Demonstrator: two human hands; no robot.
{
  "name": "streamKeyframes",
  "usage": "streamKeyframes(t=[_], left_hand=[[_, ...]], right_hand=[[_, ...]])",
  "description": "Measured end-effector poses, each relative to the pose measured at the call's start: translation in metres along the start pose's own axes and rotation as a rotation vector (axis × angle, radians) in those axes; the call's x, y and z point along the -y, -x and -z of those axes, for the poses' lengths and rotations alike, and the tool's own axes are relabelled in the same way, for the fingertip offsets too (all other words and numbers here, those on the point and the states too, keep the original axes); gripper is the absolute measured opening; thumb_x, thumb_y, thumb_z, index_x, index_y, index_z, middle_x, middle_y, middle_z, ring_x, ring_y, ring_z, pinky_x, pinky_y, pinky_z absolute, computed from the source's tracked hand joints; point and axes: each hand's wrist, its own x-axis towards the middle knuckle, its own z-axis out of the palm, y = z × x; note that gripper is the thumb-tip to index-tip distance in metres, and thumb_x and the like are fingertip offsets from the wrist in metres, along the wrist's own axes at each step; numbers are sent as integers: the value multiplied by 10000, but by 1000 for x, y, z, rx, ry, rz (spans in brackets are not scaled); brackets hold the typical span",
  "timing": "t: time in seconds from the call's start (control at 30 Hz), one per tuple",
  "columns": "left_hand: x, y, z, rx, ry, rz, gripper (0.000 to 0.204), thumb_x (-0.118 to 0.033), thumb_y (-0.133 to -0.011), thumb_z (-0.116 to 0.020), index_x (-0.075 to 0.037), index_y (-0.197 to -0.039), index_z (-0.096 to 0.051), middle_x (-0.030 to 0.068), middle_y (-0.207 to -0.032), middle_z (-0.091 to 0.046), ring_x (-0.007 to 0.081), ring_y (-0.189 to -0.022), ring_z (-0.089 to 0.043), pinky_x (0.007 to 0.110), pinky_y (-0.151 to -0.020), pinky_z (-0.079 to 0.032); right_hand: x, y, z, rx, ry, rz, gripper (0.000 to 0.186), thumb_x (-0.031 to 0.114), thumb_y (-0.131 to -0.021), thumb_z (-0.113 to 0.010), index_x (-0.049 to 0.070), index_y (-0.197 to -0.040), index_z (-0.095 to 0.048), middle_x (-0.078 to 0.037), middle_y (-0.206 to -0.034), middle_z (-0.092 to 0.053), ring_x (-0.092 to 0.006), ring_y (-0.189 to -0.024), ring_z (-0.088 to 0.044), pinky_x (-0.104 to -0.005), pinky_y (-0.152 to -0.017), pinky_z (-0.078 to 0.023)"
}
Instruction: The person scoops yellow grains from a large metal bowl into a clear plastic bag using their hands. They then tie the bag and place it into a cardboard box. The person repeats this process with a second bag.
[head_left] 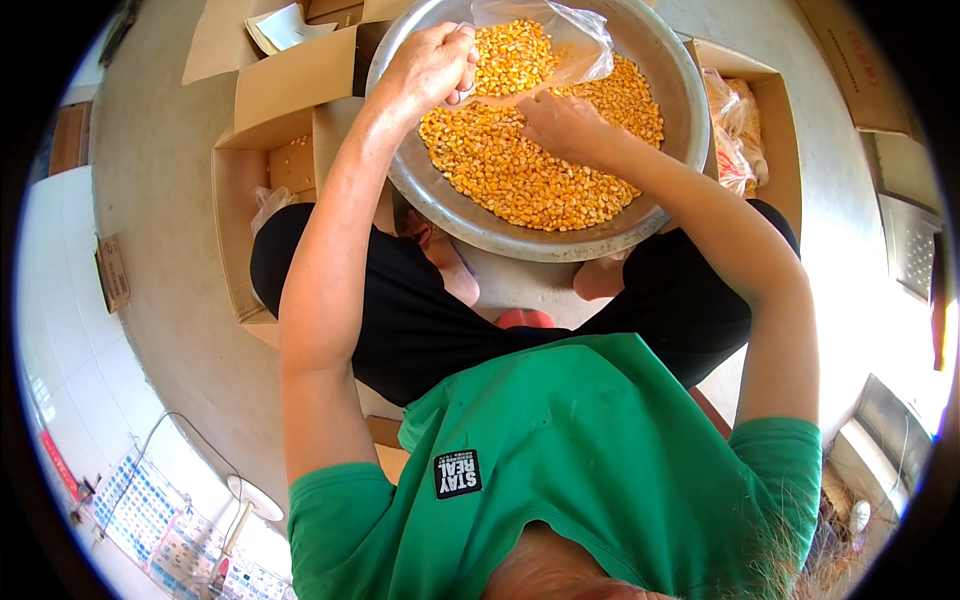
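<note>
A wide metal basin (415, 190) holds loose yellow corn kernels (545, 185). At its far side lies a clear plastic bag (588, 52) with more kernels seen in or through it. My left hand (432, 68) is closed on the bag's left edge, thumb and fingers pressed together. Just right of the basin's middle, my right hand (565, 127) has its fingers curled in at the bag's near edge, low over the kernels. Its fingertips are partly hidden, but they appear to pinch the plastic.
The basin sits in front of my spread knees. Open cardboard boxes flank it: one on the left (228, 195) with a plastic bag and a few kernels, another on the right (785, 150) holding filled bags. A further box (295, 85) stands far left. A standing fan (255, 498) is at lower left.
</note>
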Motion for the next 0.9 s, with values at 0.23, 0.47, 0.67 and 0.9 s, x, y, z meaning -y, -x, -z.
streamKeyframes(t=[0.23,0.47,0.67,0.9], left_hand=[[-2,0,0,-2,5,-11,352,-314,-999,-434,-4,-889,-560,12,-599,-521,77,-505,-474,227,-490,-409],[-4,2,0,-3,17,6,368,-333,-998,-439,-4,-888,-561,11,-600,-521,80,-507,-474,231,-493,-411],[-1,-1,-1,8,33,9,348,-325,-995,-446,-14,-887,-560,11,-606,-527,79,-519,-480,229,-494,-413],[-1,-5,-3,17,7,25,312,-302,-983,-454,-32,-879,-571,9,-608,-530,77,-537,-492,227,-501,-420]], right_hand=[[24,11,-16,-17,-11,197,174,201,-906,-516,54,-998,-510,-187,-919,-569,-384,-782,-633,-508,-657,-498],[36,30,-5,140,4,250,153,172,-903,-503,41,-980,-522,-179,-889,-574,-363,-784,-642,-497,-661,-491],[34,49,-1,186,54,251,175,212,-919,-506,38,-911,-523,-160,-798,-577,-350,-714,-639,-464,-619,-499],[39,64,5,302,-87,279,303,330,-937,-492,33,-908,-547,-171,-810,-603,-370,-734,-637,-479,-653,-496]])
